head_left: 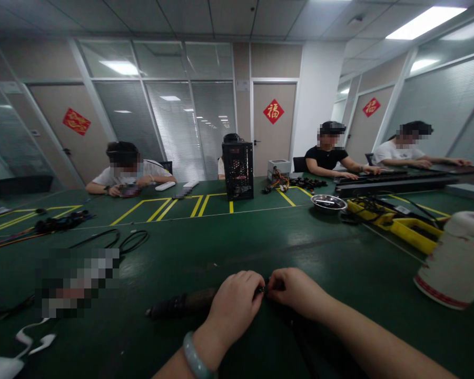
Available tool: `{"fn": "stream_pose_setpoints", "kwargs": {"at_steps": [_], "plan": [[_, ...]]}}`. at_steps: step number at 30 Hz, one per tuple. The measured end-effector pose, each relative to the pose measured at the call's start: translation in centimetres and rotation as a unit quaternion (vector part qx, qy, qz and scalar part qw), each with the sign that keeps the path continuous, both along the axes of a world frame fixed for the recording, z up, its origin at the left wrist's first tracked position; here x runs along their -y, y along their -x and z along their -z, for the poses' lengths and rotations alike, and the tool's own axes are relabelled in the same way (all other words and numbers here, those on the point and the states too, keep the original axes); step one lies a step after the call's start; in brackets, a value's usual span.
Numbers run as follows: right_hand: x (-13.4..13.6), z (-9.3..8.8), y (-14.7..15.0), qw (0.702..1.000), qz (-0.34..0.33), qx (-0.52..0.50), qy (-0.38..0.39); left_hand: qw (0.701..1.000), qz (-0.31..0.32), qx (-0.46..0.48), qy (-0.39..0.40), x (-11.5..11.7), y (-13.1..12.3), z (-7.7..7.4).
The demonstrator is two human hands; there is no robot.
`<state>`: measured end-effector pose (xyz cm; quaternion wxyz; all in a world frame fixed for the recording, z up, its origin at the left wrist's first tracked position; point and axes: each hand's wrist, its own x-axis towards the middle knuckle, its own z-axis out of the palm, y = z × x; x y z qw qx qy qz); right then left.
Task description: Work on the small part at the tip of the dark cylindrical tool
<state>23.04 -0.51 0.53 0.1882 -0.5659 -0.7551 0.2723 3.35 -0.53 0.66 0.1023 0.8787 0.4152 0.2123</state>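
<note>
Closest to the camera is a jade-looking bangle (193,355) on the left wrist, with the left hand (234,308) and right hand (296,291) just past it. The fingers (255,281) of both hands are together, pinched in on a small black plug (265,289). It's too tiny to make out any detail from here. A thick black sleeved cable (181,301) runs off to the left of the fingers, low over the green desk (205,247).

Tip for fiddly bits like this: that pinch looks about right, using just the fingertips with both hands close together. Keep your wrists low near the desk so nothing shakes, and let the desk take the cable's weight so it doesn't drag on your fingers.

Right of the fingers sits a big white tub (456,260), and farther out there's a yellow frame (395,223) and a steel bowl (328,202). Left of the fingers, a coil of thin black cable (122,241) lies on the desk. Straight ahead, well past the fingers, stands a black mesh PC case (237,170), and co-workers (327,155) sit at the far side, hands busy with their own stuff.
</note>
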Motion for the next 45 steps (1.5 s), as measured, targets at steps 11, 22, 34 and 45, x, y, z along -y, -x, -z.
{"fn": "stream_pose_setpoints", "kwargs": {"at_steps": [11, 22, 34, 45], "plan": [[-0.09, 0.36, 0.05, 1.000, 0.008, -0.010, 0.000, 1.000, 0.013, -0.012, 0.002, -0.04, 0.07, -0.18], [-0.15, 0.30, 0.02, 1.000, 0.002, -0.007, -0.011, 1.000, -0.009, -0.018, 0.000, -0.10, -0.10, 0.02], [-0.02, 0.14, 0.12, 1.000, 0.006, -0.010, 0.000, 1.000, 0.009, -0.016, -0.007, 0.01, -0.07, -0.07], [-0.15, 0.27, 0.14, 1.000, 0.003, -0.021, -0.004, 1.000, 0.007, -0.026, -0.007, 0.18, -0.05, -0.50]]}}
